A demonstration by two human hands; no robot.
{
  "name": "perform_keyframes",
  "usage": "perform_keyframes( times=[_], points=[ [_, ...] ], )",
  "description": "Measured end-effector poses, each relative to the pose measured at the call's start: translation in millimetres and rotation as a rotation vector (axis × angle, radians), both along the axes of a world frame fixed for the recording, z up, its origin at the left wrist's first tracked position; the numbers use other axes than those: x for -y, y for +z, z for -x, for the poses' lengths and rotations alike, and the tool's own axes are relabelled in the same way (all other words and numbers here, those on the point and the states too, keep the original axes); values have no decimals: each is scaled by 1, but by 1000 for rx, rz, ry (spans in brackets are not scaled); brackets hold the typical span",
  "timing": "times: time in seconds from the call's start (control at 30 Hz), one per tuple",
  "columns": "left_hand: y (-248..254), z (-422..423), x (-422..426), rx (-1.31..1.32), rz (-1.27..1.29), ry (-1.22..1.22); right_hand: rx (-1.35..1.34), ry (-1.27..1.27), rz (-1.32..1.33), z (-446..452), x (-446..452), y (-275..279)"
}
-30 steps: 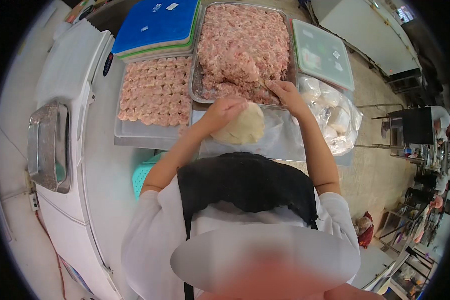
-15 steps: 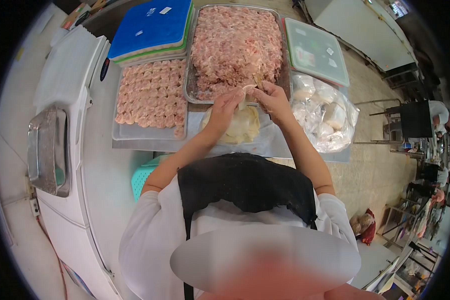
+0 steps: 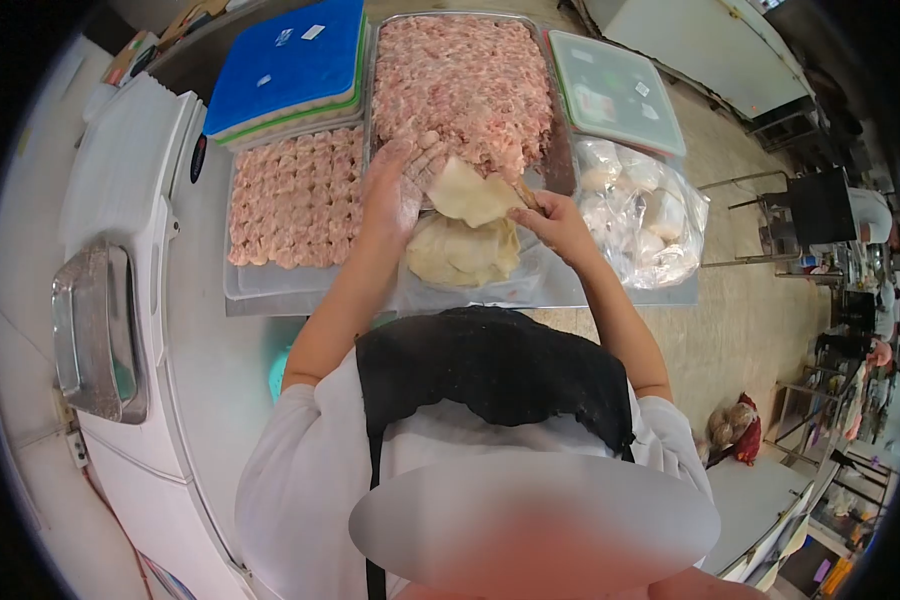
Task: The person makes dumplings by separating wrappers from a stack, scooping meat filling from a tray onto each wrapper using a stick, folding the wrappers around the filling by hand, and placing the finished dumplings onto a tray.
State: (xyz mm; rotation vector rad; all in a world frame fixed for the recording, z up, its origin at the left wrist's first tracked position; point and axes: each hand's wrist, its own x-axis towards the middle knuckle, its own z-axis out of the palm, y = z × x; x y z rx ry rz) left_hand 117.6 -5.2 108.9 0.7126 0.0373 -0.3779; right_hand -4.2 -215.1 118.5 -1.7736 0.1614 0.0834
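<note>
A pale, thin dough wrapper [image 3: 470,193] lies spread between my two hands, above the stack of wrappers [image 3: 460,252] on clear plastic. My left hand [image 3: 398,178] is open, its floury fingers stretched out beside the wrapper's left edge. With closed fingers, my right hand [image 3: 558,226] grips a flat brownish stick-like tool [image 3: 526,194], and its thumb touches the wrapper's right corner. Just beyond my hands is a metal tray [image 3: 562,170] heaped with ground meat [image 3: 462,85]. The stick's far end meets the meat's near edge.
To the left, a tray [image 3: 250,283] holds rows of filled dumplings [image 3: 295,200]. Behind it sit stacked containers with a blue lid [image 3: 288,65]. A translucent lidded container [image 3: 618,95] and a plastic bag of round whitish items [image 3: 642,215] are on the right. A white freezer [image 3: 185,300] stands left.
My hands have parted: the left has moved left and opened out, the right slightly down. The wrapper, earlier bunched between my fingers, now shows spread flat. The whole view has shifted slightly.
</note>
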Motion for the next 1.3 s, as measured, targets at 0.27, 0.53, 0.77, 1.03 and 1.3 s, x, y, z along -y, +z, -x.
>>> perform_keyframes(
  times=[0.27, 0.53, 0.77, 1.03, 1.3],
  points=[
    [-8, 8, 3, 855, -712, -391, -67, -19, -154, 8, 0, 12],
    [-31, 27, 9, 1288, -999, -425, -106, 17, -294, 11, -7, 50],
    [-43, 14, -30, -39, -113, -349, -96, 70, -164, 11, 4, 56],
    [-12, 14, -18, -60, 7, -303, -119, 83, 109, -4, 8, 35],
    [41, 20, 35, -33, 288, -196, 125, -9, 337, -14, -2, 10]
  ],
)
